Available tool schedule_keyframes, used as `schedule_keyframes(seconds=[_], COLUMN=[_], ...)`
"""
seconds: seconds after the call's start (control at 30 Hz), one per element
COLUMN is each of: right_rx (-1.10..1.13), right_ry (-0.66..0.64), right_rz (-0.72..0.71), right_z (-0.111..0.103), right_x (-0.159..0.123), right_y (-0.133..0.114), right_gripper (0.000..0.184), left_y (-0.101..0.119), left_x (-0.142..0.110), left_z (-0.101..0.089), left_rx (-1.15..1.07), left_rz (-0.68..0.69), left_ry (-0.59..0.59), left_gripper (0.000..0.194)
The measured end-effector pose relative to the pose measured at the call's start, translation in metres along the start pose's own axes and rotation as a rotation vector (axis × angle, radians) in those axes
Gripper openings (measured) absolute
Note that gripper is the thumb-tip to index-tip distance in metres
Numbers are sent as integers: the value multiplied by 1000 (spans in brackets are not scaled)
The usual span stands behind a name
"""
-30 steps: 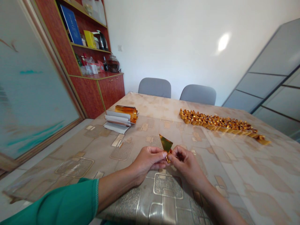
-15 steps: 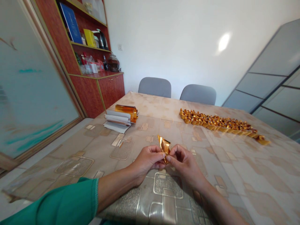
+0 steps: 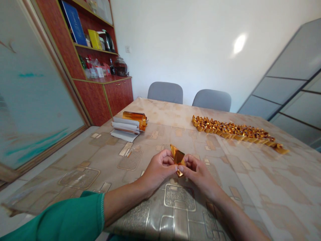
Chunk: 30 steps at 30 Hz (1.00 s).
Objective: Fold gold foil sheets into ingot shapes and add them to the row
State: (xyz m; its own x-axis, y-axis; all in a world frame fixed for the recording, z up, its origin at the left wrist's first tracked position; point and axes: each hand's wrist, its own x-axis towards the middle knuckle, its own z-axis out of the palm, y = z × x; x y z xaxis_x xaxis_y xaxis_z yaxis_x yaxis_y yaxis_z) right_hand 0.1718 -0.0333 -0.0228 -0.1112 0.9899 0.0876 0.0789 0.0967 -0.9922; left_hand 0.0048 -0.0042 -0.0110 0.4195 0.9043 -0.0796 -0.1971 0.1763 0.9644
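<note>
Between my two hands is a small piece of shiny gold foil paper (image 3: 178, 156), folded to a point at its top. My left hand (image 3: 160, 170) grips its left side, thumb in front and fingers curled behind. On the other side my right hand (image 3: 197, 170) pinches it low down, the two thumbs almost touching over the lower fold. A short gold tip sticks out below the thumbs. The fingers partly hide the paper's lower part. Both hands are held just over the near part of the table.
A patterned cloth covers the table (image 3: 155, 201). At the back left lies a stack of gold and white paper sheets (image 3: 127, 125). Linked folded gold pieces (image 3: 238, 131) form a long strip at the right. Two grey chairs (image 3: 165, 92) stand behind, near a red cabinet (image 3: 117, 93).
The gold paper has turned a little in my fingers and its right face looks darker and wider. My left fingers have shifted up along its side.
</note>
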Motion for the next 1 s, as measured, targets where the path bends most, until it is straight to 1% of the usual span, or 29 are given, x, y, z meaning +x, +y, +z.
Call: schedule_keyframes(seconds=[0.07, 0.13, 0.23, 0.33, 0.43, 0.5, 0.63, 0.77, 0.93, 1.0], right_rx=[-19, -28, 10, 48, 42, 30, -33, 4, -40, -34], right_ry=[10, 42, 52, 20, -27, -13, 64, 21, 62, 59], right_rz=[-15, -38, 1, 69, 94, 78, 7, 15, -11, 2], right_z=[0, 0, 0, 1, 4, 6, 9, 6, 1, 1], right_x=[0, -1, -1, -2, -1, 0, 0, -1, -2, -2], right_y=[1, 1, -2, -6, -7, -6, 0, 4, 6, 5], right_gripper=[39, 40, 41, 44, 45, 43, 41, 39, 43, 44], left_y=[0, 0, 0, 1, 0, -2, -4, -3, 1, 2], left_x=[0, 1, 1, 2, 4, 4, 4, 4, 4, 4], left_z=[0, 0, -2, -4, -5, -5, -4, -4, -4, -4], left_rx=[25, 12, -45, -112, -141, -138, -114, -88, -105, -119], left_rz=[19, 0, -18, 29, 56, 47, 37, 66, 61, 59], left_ry=[-10, -25, -22, 24, 57, 62, 64, 79, 74, 69], left_gripper=[32, 33, 33, 32, 30, 32, 30, 27, 29, 31])
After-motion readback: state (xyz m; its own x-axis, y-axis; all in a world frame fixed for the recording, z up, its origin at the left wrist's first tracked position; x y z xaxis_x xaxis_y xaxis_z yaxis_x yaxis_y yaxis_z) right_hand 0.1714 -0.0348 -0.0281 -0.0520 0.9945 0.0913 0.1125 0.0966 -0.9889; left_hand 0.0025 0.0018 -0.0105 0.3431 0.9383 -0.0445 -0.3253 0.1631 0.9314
